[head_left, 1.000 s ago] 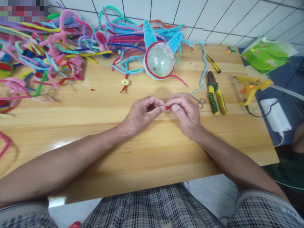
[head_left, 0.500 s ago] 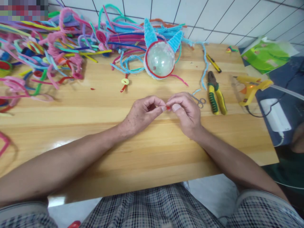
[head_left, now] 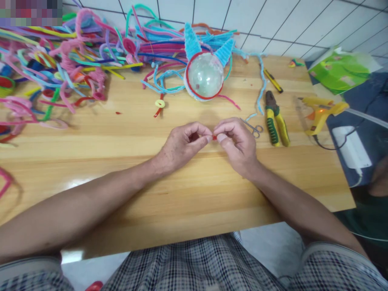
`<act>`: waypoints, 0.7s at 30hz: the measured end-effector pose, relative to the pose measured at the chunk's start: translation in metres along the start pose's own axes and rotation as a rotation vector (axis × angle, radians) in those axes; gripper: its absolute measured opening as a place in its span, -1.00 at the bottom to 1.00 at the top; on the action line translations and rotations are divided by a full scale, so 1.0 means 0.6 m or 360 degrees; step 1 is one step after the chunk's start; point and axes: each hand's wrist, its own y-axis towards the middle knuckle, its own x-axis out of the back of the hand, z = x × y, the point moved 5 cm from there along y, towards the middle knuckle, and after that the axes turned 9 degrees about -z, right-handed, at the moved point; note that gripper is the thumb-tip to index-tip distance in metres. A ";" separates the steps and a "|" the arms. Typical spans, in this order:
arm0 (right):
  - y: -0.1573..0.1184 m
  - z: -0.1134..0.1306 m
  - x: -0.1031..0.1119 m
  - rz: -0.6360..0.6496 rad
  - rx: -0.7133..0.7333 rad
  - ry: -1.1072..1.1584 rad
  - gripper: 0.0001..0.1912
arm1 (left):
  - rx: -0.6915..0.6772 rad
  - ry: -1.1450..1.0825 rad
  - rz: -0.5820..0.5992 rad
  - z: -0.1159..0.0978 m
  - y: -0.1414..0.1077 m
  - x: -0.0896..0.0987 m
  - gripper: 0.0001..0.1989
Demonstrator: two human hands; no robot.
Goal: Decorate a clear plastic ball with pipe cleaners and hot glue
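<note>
A tiny red piece sits between the fingertips of both hands above the wooden table. My left hand pinches it from the left with thumb and forefinger. From the right, my right hand closes thumb and fingers on it. Most of the piece is hidden by the fingertips. Beyond the hands lies a clear dome with a red rim and two fuzzy blue ears. Left of the dome, a pale yellow ring is around a short red strip.
Small scissors lie beside my right hand, then pliers and a yellow cutter. A glue gun with a cable rests at the right edge. Many coloured fuzzy stems are heaped at the back left. Part of a person shows far right.
My right thumb and forefinger have shifted slightly to the left around the red piece. My left hand keeps nearly the same place.
</note>
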 end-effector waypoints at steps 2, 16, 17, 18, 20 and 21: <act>-0.001 -0.002 -0.001 -0.0004 -0.0017 0.0019 -0.90 | 0.0006 -0.0013 0.0005 -0.001 0.000 0.000 -0.75; 0.000 -0.001 -0.001 -0.0008 -0.0061 0.0091 -0.88 | 0.0009 -0.0021 -0.0003 0.000 0.000 0.000 -0.79; 0.000 -0.001 -0.001 0.0000 -0.0062 0.0071 -0.87 | 0.0007 -0.0018 -0.0004 0.000 0.000 0.000 -0.79; 0.000 0.000 -0.001 0.0002 -0.0062 0.0056 -0.86 | 0.0005 -0.0013 -0.0003 0.000 0.000 0.000 -0.80; 0.000 -0.001 0.000 0.0003 -0.0066 0.0044 -0.85 | 0.0003 -0.0003 0.0004 0.000 0.000 0.000 -0.80; 0.000 -0.001 0.000 0.0002 -0.0073 0.0046 -0.84 | 0.0004 0.0005 0.0010 -0.001 0.000 0.000 -0.80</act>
